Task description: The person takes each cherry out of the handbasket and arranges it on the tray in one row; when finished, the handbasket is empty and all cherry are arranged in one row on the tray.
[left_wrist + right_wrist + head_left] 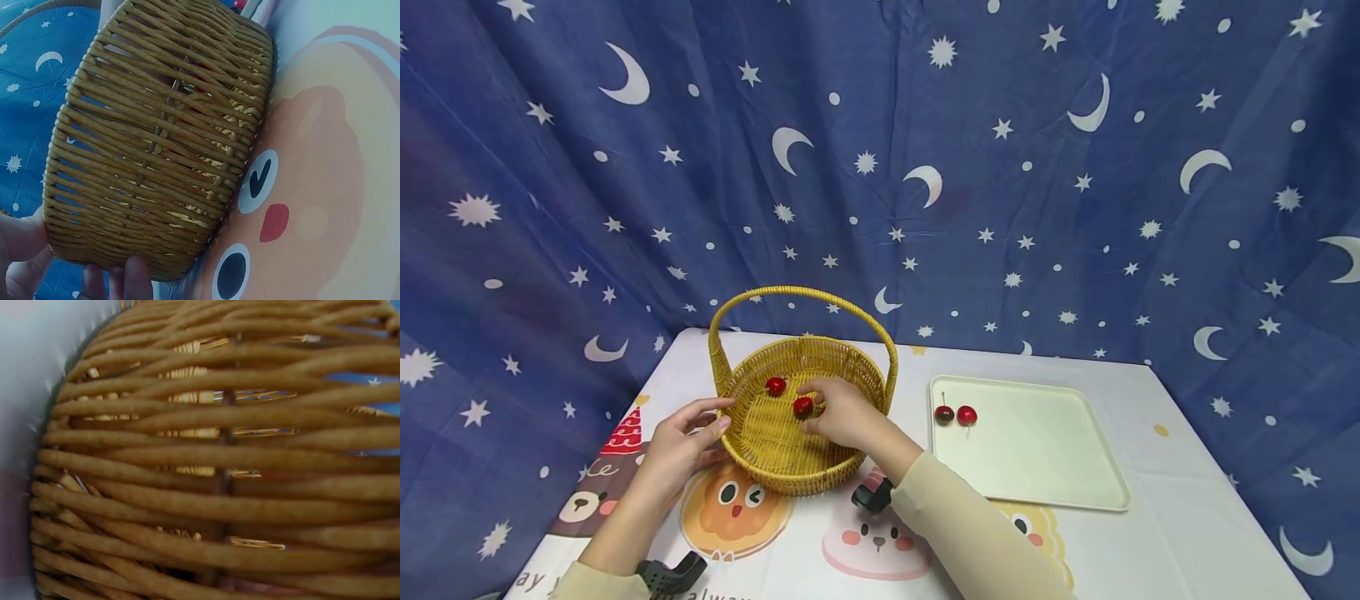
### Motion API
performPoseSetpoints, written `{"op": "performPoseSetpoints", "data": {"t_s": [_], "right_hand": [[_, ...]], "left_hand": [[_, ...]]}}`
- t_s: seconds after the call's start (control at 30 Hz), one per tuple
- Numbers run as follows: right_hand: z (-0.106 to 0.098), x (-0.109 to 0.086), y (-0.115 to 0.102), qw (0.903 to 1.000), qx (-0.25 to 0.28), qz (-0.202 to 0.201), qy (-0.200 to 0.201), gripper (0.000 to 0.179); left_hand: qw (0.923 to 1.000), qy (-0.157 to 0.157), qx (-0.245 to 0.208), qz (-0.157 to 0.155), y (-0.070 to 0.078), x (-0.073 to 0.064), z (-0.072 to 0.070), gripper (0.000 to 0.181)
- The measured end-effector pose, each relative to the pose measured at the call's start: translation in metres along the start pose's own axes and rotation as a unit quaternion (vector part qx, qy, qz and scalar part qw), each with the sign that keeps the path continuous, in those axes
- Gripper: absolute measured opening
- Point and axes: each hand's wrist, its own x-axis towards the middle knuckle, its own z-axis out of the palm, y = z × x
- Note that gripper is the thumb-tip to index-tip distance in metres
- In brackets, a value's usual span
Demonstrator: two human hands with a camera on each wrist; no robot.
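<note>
A yellow woven basket (797, 483) with a tall arched handle stands on the table. My left hand (681, 442) holds its left side; in the left wrist view the thumb (25, 236) is at the rim and other fingers (137, 278) lie against the woven wall. My right hand (846, 412) reaches inside the basket, thumb and fingertips around a red cherry (802, 407). Another red cherry (776, 386) lies on the basket floor further back. The basket wall (187, 444) fills the right wrist view and hides most of the right hand there.
To the right of the basket lies a cream rectangular tray (1037, 450). A dark red cherry (943, 414) and a brighter red cherry (967, 416) sit near its left edge. The cloth with cartoon prints (876, 550) covers the table, and a blue star-and-moon curtain (970, 275) hangs behind.
</note>
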Motion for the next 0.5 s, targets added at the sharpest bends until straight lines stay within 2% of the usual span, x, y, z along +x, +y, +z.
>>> {"op": "performPoseSetpoints", "data": {"t_s": [0.1,0.23,0.33,0.5], "right_hand": [[0.002,0.008,0.001,0.9997,-0.020,0.007,-0.015,0.059],[0.008,0.015,0.000,0.9961,-0.084,-0.019,-0.020,0.055],[0.013,0.016,-0.001,0.9906,-0.131,-0.034,-0.018,0.044],[0.017,0.015,-0.003,0.9848,-0.165,-0.045,-0.029,0.023]], "left_hand": [[1.0000,-0.001,-0.001,-0.004,0.000,0.000,0.001,0.048],[1.0000,0.002,0.001,-0.005,0.000,0.000,0.000,0.048],[1.0000,-0.002,0.001,-0.006,-0.001,0.000,0.001,0.048],[1.0000,0.001,0.001,-0.005,-0.002,0.000,0.001,0.048]]}}
